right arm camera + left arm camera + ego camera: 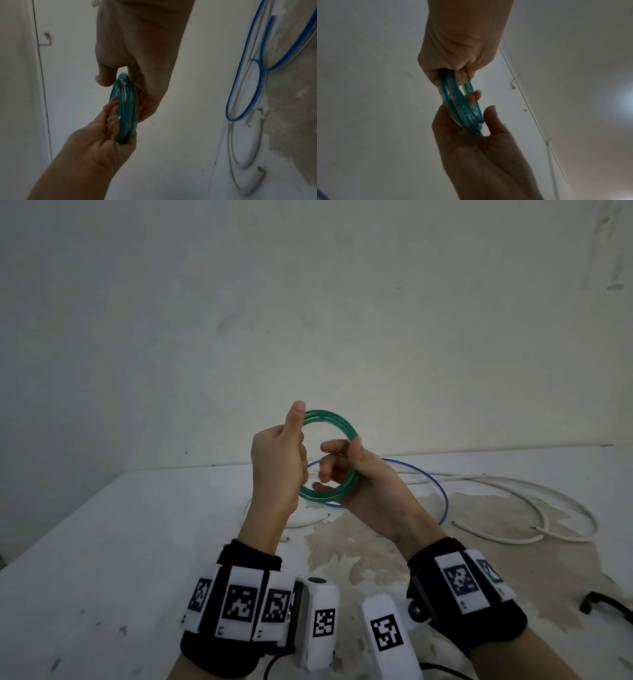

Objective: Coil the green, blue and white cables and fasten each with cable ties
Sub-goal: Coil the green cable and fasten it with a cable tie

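The green cable (329,419) is wound into a small coil of several turns and held upright in the air above the table. My left hand (277,460) grips the coil's left side, fingers curled round it and thumb lying up along the rim. My right hand (346,470) holds the right side, thumb on the outside and fingers through the ring. In the left wrist view the coil (462,108) runs from my left hand (453,73) down to my right hand (471,135). The right wrist view has the coil (126,105) between right hand (120,75) and left hand (106,135).
The blue cable (442,494) lies in a loose loop on the white table (102,542) behind my hands, also seen as the blue cable (247,94). The white cable (548,498) sprawls to the right. A black object (603,604) sits at the right edge. A wall rises behind.
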